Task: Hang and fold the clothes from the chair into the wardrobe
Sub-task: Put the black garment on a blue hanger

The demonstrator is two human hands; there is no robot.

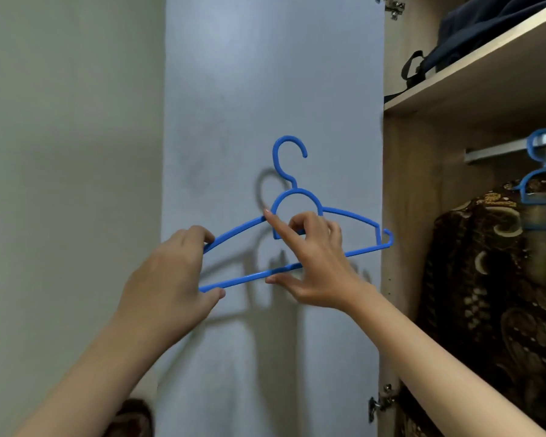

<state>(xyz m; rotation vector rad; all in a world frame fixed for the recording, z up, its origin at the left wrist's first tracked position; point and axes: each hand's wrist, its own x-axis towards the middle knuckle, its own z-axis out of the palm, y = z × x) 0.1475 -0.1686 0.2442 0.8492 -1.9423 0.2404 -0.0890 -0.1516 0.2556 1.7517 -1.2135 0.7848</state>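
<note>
The left hand (167,275) grips the left end of a blue hanger (297,228), with fingers curled over the top arm and the thumb under the bottom bar. The right hand (316,263) holds the middle of the hanger, one finger pointing up along the top arm and the thumb under the bottom bar. The hanger is bare and is held up in front of the open white door (271,89). To the right is the wardrobe (423,184). A brown patterned dress (486,279) hangs on the rail (498,149) from a second hanger (539,184). A dark bag (486,29) sits on the shelf (473,80) above.
</note>
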